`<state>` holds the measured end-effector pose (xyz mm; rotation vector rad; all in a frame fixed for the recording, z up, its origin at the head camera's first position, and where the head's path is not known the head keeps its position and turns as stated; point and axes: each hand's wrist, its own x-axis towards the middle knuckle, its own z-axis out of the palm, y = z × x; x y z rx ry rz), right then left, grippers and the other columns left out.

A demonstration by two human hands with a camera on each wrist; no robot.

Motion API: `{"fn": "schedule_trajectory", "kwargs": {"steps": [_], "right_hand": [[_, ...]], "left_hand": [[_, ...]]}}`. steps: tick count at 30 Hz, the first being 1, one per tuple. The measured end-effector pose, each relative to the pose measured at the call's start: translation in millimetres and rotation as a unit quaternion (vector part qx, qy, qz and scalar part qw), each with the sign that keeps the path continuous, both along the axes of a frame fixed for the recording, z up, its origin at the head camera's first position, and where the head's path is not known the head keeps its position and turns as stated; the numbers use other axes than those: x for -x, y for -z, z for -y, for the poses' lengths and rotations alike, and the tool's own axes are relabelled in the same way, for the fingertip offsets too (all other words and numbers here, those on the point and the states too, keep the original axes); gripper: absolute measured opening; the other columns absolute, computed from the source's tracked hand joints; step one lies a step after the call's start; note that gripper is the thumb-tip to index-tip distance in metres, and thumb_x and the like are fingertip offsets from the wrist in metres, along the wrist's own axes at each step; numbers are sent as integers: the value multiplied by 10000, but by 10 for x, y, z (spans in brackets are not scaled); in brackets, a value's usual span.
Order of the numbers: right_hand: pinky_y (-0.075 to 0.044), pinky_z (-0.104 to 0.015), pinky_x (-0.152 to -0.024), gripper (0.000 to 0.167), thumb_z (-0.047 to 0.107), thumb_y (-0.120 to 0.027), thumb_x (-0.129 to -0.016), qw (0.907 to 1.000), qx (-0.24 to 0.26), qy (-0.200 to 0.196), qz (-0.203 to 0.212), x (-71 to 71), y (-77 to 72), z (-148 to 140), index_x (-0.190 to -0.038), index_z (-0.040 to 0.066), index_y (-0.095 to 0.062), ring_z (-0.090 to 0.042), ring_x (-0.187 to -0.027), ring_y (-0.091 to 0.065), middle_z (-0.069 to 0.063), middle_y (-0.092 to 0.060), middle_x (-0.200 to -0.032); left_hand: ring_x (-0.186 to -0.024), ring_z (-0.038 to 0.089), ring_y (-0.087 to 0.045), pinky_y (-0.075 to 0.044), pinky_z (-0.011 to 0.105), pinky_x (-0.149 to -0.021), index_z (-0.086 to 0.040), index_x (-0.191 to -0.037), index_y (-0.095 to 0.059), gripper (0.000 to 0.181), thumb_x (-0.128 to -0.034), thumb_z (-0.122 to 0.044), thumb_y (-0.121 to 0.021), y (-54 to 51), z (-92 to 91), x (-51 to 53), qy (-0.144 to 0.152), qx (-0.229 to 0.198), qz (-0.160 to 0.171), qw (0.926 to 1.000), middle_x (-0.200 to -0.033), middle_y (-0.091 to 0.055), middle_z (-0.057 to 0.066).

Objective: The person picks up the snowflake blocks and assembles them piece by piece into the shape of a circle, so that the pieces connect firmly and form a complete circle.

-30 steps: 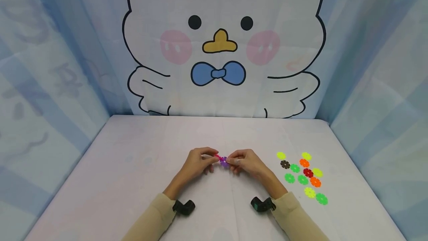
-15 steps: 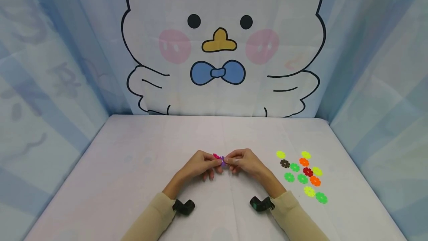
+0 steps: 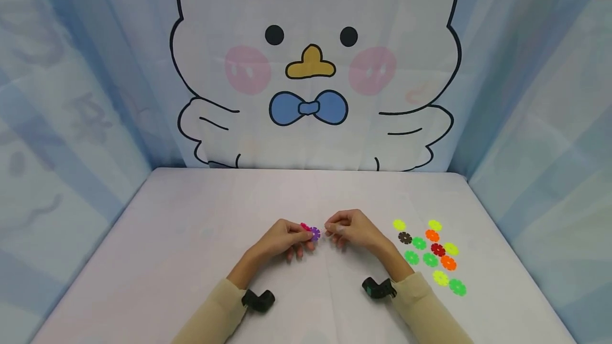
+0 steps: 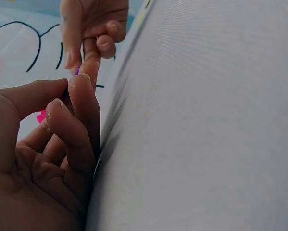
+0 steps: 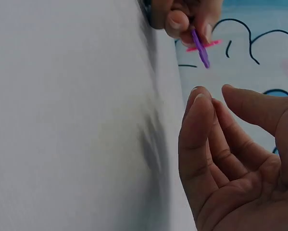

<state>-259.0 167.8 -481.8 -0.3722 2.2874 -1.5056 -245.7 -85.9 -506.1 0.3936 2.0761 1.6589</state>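
Note:
Between thumb and fingers, my left hand (image 3: 284, 239) pinches a purple notched snowflake disc (image 3: 316, 234), with a pink notched disc (image 3: 304, 226) joined to it. Seen from the right wrist, the purple disc (image 5: 204, 57) stands edge-on and crosses the pink one (image 5: 214, 43) at an angle. My right hand (image 3: 353, 229) is just to the right of the pair, apart from it. In the right wrist view that hand (image 5: 230, 159) shows a gap between thumb and fingertips, with nothing held. Fingers hide part of both discs.
Several loose notched discs lie flat on the white tabletop (image 3: 191, 259) at the right, among them a brown one (image 3: 405, 238), a dark red one (image 3: 438, 249) and a green one (image 3: 457, 287). A printed cloth (image 3: 311, 142) hangs behind the table.
My right hand has let go of the purple disc and moved slightly right, leaving a gap. My left hand has shifted a little left and down with both discs.

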Motion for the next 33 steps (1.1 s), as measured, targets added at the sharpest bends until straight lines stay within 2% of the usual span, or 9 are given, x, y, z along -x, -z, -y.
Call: {"fn": "schedule_trajectory", "kwargs": {"steps": [5,10,17,22,26,33], "right_hand": [[-611,-301,-670,264,192,-684,-1044,9976,-304,514,-364,77,-92,-288,-1149,-48,-719,-167,-763,-695,-194,-785,-1005],[-621,-293,-670,269,191,-697,-1036,9910,-730,876,-703,118,-151,-633,-1157,-48,-714,-191,-758,-694,-216,-774,-1017],[-634,-298,-681,337,215,-696,-1040,9821,-1002,1387,-788,123,-207,-1096,-1225,-67,-688,-187,-789,-717,-252,-766,-1086],[-615,-290,-649,392,237,-718,-1026,9750,-1525,1424,-766,78,-239,-1366,-1233,-92,-674,-173,-747,-682,-221,-765,-1002],[-569,-299,-610,398,249,-751,-997,9696,-1977,1317,-592,72,-230,-1465,-1219,-75,-683,-182,-691,-643,-176,-751,-956],[-510,-309,-679,416,312,-854,-898,9537,-2671,1207,-672,96,-198,-1511,-1138,-7,-738,-210,-838,-632,-152,-754,-1009]], "left_hand": [[-595,64,-625,-481,191,-498,21,-1062,-777,305,-1033,-273,-700,15,13,-3,-14,-37,105,9999,-874,-810,57],[-595,70,-625,-489,193,-505,23,-1056,-775,301,-1041,-266,-689,11,33,-13,-12,-63,128,9999,-878,-812,61],[-590,80,-622,-498,196,-511,16,-1034,-769,289,-1039,-262,-692,15,49,-10,-87,-120,220,9996,-863,-807,48],[-600,74,-629,-502,192,-522,30,-1050,-759,300,-1038,-263,-694,23,26,1,-40,-183,251,9995,-869,-809,43],[-596,78,-630,-500,197,-514,33,-1050,-761,296,-1035,-256,-698,12,13,2,-47,-236,278,9993,-870,-807,52],[-586,82,-620,-494,198,-502,44,-1060,-761,284,-1034,-232,-695,-4,21,-1,-98,-256,307,9992,-858,-802,53]]}}
